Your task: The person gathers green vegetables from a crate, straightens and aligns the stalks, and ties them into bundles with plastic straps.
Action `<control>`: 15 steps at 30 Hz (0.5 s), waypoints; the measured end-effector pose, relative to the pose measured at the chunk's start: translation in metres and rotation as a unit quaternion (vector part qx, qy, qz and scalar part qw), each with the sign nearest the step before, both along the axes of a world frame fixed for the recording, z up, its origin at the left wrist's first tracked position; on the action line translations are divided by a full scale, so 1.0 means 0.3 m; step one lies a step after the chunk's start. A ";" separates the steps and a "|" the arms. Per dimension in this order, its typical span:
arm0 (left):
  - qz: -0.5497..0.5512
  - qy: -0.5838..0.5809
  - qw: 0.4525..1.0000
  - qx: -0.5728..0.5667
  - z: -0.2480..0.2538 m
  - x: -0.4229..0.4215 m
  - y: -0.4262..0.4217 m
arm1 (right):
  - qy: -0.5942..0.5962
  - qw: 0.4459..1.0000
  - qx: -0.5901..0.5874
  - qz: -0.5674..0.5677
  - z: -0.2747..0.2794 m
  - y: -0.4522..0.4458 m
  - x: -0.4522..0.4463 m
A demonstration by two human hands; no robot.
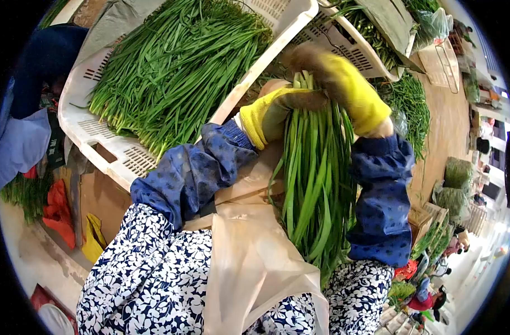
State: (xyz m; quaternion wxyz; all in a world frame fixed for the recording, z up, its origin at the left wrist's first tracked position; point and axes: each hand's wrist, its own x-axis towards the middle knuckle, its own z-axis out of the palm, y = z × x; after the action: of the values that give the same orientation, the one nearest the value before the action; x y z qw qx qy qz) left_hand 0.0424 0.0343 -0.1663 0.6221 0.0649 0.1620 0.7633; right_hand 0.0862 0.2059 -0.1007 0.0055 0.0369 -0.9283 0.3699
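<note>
Both my hands wear yellow gloves with dark, dirty palms. My left hand (280,111) is closed around the upper end of a bunch of long green leafy stalks (319,184), whose pale cut ends poke up above the glove. The leaves hang down over my lap, between my forearms. At the right side of the same bunch, near its top, is my right hand (350,86); motion smears its fingers, so their grip cannot be made out.
A white plastic crate (107,159) heaped with green stalks (177,72) stands at upper left. Another white crate (372,64) holds greens at upper right. Loose greens (411,109) lie on the floor beside it. Several people are in the far right background.
</note>
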 end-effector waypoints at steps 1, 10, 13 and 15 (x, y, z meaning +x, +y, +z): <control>0.005 0.000 1.000 0.015 0.005 -0.006 -0.002 | 0.075 0.994 -0.043 -0.070 -0.005 0.026 0.027; -0.032 -0.001 0.999 0.010 -0.055 0.000 0.027 | -0.052 0.909 -0.073 -0.407 0.001 -0.206 0.429; -0.053 0.029 0.998 0.010 -0.029 0.013 0.044 | 0.078 0.908 -0.027 -0.411 0.021 -0.250 0.416; -0.047 -0.033 0.992 0.113 -0.027 0.028 0.077 | 0.156 0.914 0.028 -0.373 0.040 -0.254 0.393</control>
State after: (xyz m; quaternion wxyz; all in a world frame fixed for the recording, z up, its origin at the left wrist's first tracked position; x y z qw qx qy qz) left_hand 0.0508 0.0575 -0.1744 0.6510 0.1172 0.0505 0.7483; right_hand 0.2040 0.1297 -0.0888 0.2866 -0.2551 -0.8720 0.3040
